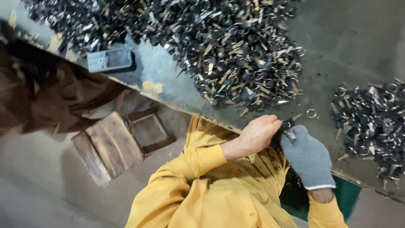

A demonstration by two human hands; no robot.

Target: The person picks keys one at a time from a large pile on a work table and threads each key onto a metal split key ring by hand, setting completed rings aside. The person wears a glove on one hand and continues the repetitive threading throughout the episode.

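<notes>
Right now the bare left hand (259, 133) and the grey-gloved right hand (307, 157) meet at the near edge of the grey tabletop (350, 38), both pinching one small dark metal piece (288, 125) between them. To do it well, I think both pinches should stay tight, since the piece hangs near the edge above the yellow shirt (219, 190). Open room is thin: a silver ring (311, 113) lies close, between the big dark pile (236, 46) and a smaller pile (373, 122).
</notes>
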